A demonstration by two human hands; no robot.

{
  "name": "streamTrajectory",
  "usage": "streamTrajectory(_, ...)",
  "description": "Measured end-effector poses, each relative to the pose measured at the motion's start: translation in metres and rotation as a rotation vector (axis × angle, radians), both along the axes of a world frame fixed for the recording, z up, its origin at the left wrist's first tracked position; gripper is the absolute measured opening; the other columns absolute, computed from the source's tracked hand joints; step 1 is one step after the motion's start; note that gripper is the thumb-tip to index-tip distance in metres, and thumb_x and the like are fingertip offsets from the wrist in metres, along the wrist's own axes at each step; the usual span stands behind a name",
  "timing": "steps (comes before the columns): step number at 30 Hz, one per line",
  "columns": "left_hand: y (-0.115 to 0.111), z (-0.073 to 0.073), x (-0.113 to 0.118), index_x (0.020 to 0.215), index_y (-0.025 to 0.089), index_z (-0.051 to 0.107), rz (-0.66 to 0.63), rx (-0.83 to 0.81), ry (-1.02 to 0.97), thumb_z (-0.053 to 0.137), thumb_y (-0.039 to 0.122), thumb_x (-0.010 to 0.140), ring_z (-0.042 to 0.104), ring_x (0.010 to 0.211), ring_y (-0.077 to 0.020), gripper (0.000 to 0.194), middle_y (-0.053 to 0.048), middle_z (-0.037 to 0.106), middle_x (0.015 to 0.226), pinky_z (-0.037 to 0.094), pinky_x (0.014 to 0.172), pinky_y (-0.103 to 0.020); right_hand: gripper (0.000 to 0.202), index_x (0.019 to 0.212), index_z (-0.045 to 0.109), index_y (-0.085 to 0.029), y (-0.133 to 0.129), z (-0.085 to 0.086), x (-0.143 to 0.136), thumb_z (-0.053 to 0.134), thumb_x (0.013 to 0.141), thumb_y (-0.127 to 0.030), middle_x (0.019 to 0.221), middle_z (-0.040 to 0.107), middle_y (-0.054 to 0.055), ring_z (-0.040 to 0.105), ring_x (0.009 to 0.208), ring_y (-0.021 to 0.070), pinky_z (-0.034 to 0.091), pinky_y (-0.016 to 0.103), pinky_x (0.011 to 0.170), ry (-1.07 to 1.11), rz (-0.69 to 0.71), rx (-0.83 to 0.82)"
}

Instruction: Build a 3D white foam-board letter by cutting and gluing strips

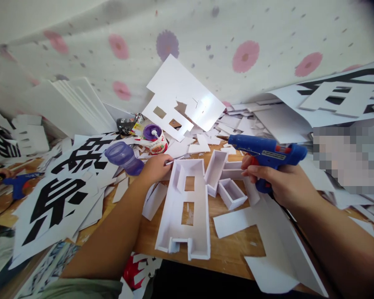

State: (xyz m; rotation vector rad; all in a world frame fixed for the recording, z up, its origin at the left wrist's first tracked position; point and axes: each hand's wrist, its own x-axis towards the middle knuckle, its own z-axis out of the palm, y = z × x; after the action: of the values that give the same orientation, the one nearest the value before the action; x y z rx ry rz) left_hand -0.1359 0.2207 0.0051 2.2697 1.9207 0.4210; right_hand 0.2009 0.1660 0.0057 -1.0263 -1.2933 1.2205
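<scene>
My right hand (268, 176) is wrapped round the handle of a blue glue gun (258, 147), its nozzle pointing left above the table. My left hand (158, 167) is closed at the top left corner of a long white box-like piece (202, 220); a small thin item shows at its fingertips, too small to name. Two square openings and a notched lower end mark the long piece. Just right of it sit a narrow open white box (216, 170) and a smaller one (232, 194).
A purple translucent cup (124, 158) and a food tub (156, 143) stand behind my left hand. White offcuts and printed sheets (62, 191) cover much of the wooden table (237, 253). At far left, another person's hand (0, 175) is near a second blue glue gun (18, 185).
</scene>
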Motion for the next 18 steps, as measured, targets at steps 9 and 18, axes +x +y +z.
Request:
streamTrajectory(9, -0.03, 0.035, 0.028, 0.104, 0.02, 0.058, 0.043, 0.073, -0.384, 0.054, 0.028, 0.078, 0.056, 0.063, -0.0139, 0.028, 0.002, 0.064, 0.077, 0.042, 0.06, -0.024, 0.008, 0.076, 0.072, -0.022, -0.001, -0.001, 0.003, 0.077, 0.073, -0.027, 0.078, 0.067, 0.001, 0.058, 0.058, 0.0134, 0.044, 0.026, 0.049, 0.036, 0.016, 0.032)
streamTrajectory(18, -0.046, 0.015, 0.048, 0.078, 0.02, 0.063, -0.024, 0.104, -0.25, 0.054, 0.022, 0.076, 0.041, 0.047, -0.0101, 0.01, 0.007, 0.047, 0.052, 0.033, 0.051, -0.023, 0.005, 0.078, 0.071, -0.023, -0.002, 0.002, 0.002, 0.075, 0.075, -0.025, 0.08, 0.066, 0.0, 0.057, 0.057, 0.0119, 0.046, 0.026, 0.051, 0.026, 0.032, 0.09)
